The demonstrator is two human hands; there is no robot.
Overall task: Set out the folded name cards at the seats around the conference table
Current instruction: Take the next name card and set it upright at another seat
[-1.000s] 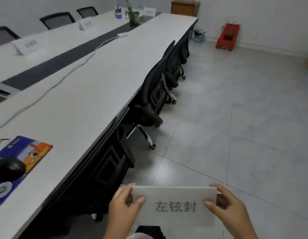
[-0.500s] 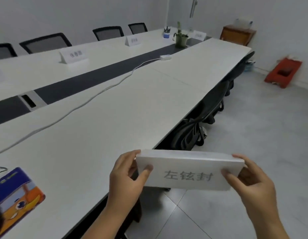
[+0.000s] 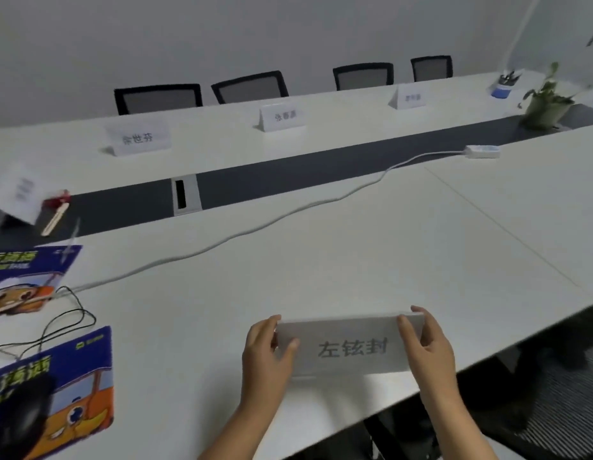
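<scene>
I hold a white folded name card [image 3: 349,346] with grey printed characters over the near side of the long white conference table [image 3: 371,247]. My left hand [image 3: 266,355] grips its left end, thumb on the front face. My right hand [image 3: 427,343] grips its right end. Whether the card's base touches the tabletop I cannot tell. Three folded name cards stand along the far side: one at the left [image 3: 138,138], one in the middle [image 3: 283,117], one further right [image 3: 409,97]. Another blurred card [image 3: 19,194] stands at the far left.
A white cable [image 3: 255,227] runs across the table to a power strip [image 3: 482,151]. Two printed mouse pads [image 3: 69,390] [image 3: 26,277], a black mouse [image 3: 19,423] and a black wire lie at the left. A potted plant [image 3: 547,101] stands far right. Black chairs [image 3: 250,88] line the far side, another chair [image 3: 537,410] sits near right.
My view swung left from the floor and chairs onto the table. Both hands carried the card forward from over the floor to above the table's near edge.
</scene>
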